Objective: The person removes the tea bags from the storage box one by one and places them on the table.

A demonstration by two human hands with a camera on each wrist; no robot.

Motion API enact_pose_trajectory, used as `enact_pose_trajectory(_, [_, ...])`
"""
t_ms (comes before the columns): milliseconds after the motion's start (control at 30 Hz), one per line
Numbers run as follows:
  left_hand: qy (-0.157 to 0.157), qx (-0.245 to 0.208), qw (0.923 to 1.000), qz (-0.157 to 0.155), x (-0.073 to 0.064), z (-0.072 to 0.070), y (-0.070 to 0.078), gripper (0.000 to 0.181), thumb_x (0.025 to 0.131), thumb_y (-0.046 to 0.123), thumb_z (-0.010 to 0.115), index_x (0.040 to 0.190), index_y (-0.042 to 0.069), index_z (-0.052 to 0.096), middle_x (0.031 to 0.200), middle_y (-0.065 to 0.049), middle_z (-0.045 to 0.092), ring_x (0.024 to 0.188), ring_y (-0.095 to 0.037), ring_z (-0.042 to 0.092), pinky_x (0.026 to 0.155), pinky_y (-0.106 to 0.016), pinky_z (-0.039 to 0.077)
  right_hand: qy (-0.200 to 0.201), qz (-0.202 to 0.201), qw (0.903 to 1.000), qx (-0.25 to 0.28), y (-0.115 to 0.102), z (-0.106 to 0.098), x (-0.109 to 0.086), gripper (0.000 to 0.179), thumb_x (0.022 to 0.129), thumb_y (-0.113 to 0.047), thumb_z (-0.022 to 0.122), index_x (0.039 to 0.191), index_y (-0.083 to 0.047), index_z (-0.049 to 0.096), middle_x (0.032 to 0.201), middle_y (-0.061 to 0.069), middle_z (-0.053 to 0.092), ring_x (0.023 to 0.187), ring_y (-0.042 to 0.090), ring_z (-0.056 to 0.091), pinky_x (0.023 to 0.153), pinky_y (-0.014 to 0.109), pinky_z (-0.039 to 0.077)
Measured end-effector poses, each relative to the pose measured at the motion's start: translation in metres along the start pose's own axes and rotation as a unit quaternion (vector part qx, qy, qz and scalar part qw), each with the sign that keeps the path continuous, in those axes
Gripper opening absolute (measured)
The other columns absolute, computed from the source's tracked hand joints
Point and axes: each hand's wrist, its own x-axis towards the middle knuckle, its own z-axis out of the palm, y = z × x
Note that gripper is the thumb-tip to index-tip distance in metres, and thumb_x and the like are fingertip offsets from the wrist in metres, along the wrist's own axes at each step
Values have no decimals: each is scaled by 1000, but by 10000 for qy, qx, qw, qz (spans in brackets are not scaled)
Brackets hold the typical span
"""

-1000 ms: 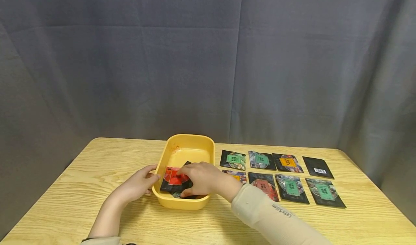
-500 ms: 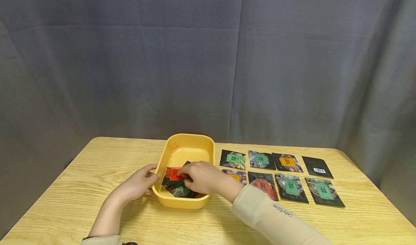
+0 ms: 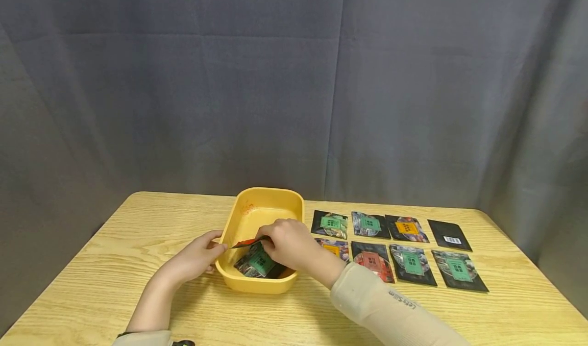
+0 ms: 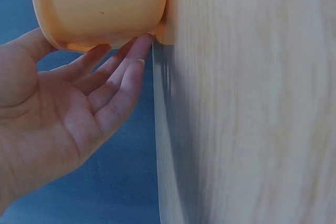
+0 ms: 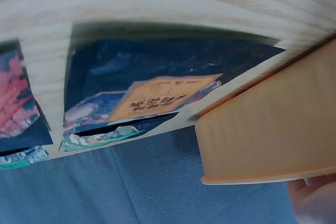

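A yellow plastic tub (image 3: 231,283) stands on the table with black sachets inside. My left hand (image 3: 199,256) holds the tub's left side, thumb at the rim and fingers along the outer wall; the left wrist view shows these fingers (image 4: 118,90) against the wall. Inside the tub, my right hand (image 3: 289,244) pinches a black-and-red sachet (image 3: 245,243), tilted up so that it appears nearly edge-on. Below it lies a sachet with a green label (image 3: 261,262). The tub's wall hides most of the right hand in the right wrist view.
Right of the tub, several sachets lie flat in two rows, among them an orange-labelled sachet (image 5: 157,97) beside the tub and a plain black sachet (image 3: 449,235) with a barcode. A grey curtain (image 3: 294,91) hangs behind the wooden table (image 3: 151,233).
My right hand has lifted the black-and-red sachet off the others, tilting it up and uncovering the green-labelled one. The left hand and the tub have stayed in place.
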Motion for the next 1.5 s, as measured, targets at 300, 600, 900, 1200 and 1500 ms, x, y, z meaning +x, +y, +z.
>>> enact_pose_trajectory(300, [-34,41,10000,-33,0,-1,2,50,105,10,45,146,-14,29,125,-31,58,100,-29,64,78,-44,53,435,-218,9988,-13,-6,-13,0,12,87,-14,75,97,-20,76,87,-6,72,72,10,64,62,27,51])
enact_pose_trajectory(600, [-92,18,9999,-88,0,-1,0,52,106,11,44,148,-14,25,129,-33,55,104,-32,63,79,-44,52,870,-456,9951,-106,-7,-30,-11,12,87,-13,77,97,-20,75,87,-7,72,72,9,64,63,28,51])
enact_pose_trajectory(900, [-70,-12,9999,-95,1,-1,0,52,106,9,44,148,-15,25,127,-33,56,100,-31,65,79,-45,53,1225,-706,9897,-221,6,-43,-38,27,84,0,71,101,-19,77,93,-7,73,80,11,65,71,28,51])
enact_pose_trajectory(1200, [0,3,10000,-84,0,-1,-1,50,105,9,45,147,-14,29,125,-33,57,99,-30,65,78,-44,53,1804,-646,9813,-192,23,-56,-62,26,77,0,78,95,-19,76,92,-8,73,86,13,64,75,32,51])
enact_pose_trajectory(1500, [2,-2,9999,-117,0,-1,1,52,105,9,44,147,-16,26,127,-34,56,99,-29,65,78,-42,52,1979,-719,9766,-446,29,-73,-91,30,68,-6,88,92,-19,74,93,-8,73,89,15,65,79,40,54])
